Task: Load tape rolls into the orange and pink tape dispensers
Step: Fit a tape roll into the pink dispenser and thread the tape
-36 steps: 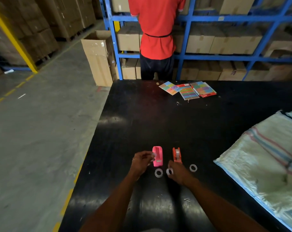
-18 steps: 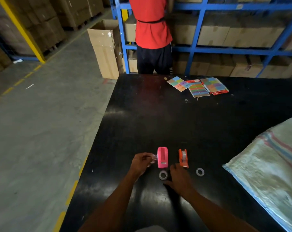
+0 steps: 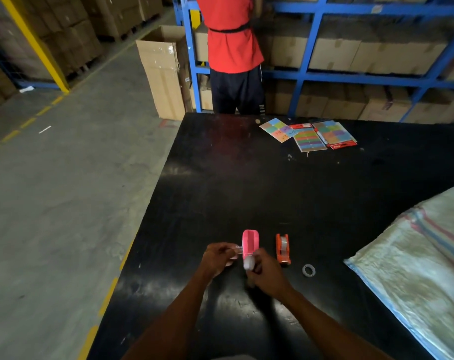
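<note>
A pink tape dispenser (image 3: pixel 250 240) stands on the black table (image 3: pixel 246 183), its well facing up. My left hand (image 3: pixel 218 258) pinches a small clear piece (image 3: pixel 238 248) against the dispenser's left side. My right hand (image 3: pixel 266 271) holds a clear tape roll (image 3: pixel 248 263) just in front of the pink dispenser. The orange tape dispenser (image 3: pixel 283 248) stands to the right with a roll seated in it. One loose clear tape roll (image 3: pixel 308 270) lies flat on the table further right.
A woven sack (image 3: pixel 426 250) covers the table's right side. Colourful sticky-note packs (image 3: pixel 310 135) lie at the far edge. A person in a red shirt (image 3: pixel 231 48) stands beyond the table at blue shelving (image 3: pixel 309 76) full of cartons. The table's left edge drops to the concrete floor (image 3: pixel 64 203).
My right hand has picked a tape roll up off the table and brought it to the front of the pink dispenser. My left hand stays at the dispenser's side.
</note>
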`<state>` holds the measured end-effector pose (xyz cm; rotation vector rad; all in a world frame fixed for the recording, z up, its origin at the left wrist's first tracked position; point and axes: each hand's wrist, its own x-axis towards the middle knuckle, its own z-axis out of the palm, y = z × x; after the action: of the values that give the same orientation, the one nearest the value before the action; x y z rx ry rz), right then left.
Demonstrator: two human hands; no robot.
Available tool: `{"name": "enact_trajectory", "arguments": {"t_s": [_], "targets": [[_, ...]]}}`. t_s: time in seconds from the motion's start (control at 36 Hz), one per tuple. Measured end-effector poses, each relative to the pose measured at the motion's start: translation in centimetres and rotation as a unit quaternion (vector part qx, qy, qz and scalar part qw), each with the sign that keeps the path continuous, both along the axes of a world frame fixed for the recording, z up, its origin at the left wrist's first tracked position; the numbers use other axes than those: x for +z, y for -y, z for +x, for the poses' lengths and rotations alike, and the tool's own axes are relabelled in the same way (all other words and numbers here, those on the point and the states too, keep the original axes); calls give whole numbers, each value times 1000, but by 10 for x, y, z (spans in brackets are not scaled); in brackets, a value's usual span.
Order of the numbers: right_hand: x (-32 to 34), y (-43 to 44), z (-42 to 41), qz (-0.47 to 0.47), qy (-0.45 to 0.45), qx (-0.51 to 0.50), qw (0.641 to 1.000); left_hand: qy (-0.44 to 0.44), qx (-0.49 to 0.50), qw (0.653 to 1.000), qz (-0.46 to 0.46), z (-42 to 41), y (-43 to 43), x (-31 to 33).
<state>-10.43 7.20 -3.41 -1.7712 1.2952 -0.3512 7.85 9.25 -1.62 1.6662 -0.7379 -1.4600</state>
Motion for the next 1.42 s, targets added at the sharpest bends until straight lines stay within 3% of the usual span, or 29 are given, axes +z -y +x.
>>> {"name": "enact_trajectory", "arguments": {"t_s": [0.19,0.61,0.81,1.03,1.22,1.42], "targets": [[18,18,-6,-13,54,16,998,-28,-17,999,-17,-13,-2,15],[44,23,-8,-26,18,56,998,3,-39,998,-51,-10,-8,28],[50,20,-9,-26,18,72,997,14,1,999,-48,-13,-13,29],[47,18,-15,-5,8,84,996,-101,8,995,-7,-14,-15,20],[38,30,-15,19,21,75,997,-236,43,971,18,-17,-11,7],[36,50,-13,34,2,95,995,-230,75,970,29,-17,7,-5]]}}
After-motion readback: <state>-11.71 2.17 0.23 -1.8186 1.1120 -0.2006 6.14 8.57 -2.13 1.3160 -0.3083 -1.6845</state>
